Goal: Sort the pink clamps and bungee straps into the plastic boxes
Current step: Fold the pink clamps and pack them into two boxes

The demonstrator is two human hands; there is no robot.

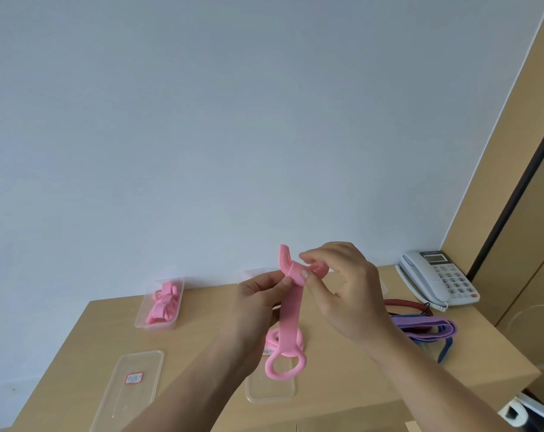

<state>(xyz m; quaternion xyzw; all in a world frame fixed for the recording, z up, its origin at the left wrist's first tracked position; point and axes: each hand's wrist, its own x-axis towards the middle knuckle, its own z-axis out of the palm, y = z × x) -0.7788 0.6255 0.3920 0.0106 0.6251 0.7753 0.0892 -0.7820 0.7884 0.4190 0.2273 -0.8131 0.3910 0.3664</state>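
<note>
I hold a long pink clamp strap (pixel 291 319) up over the table, its ring end hanging down. My left hand (pixel 258 299) pinches the strap near its top. My right hand (pixel 342 285) pinches the folded top end between thumb and fingers. Another pink clamp (pixel 274 338) lies on the table behind the hanging strap. A clear plastic box (pixel 161 302) at the back left holds several pink clamps. A second clear box (pixel 252 274) stands behind my hands, mostly hidden. Purple, blue and red bungee straps (pixel 426 325) lie in a heap at the right.
Two clear lids lie on the wooden table (pixel 202 338): one with a label (pixel 130 385) at the front left, one (pixel 270 388) under the hanging ring. A white desk phone (pixel 436 279) sits at the back right. A wooden cabinet stands to the right.
</note>
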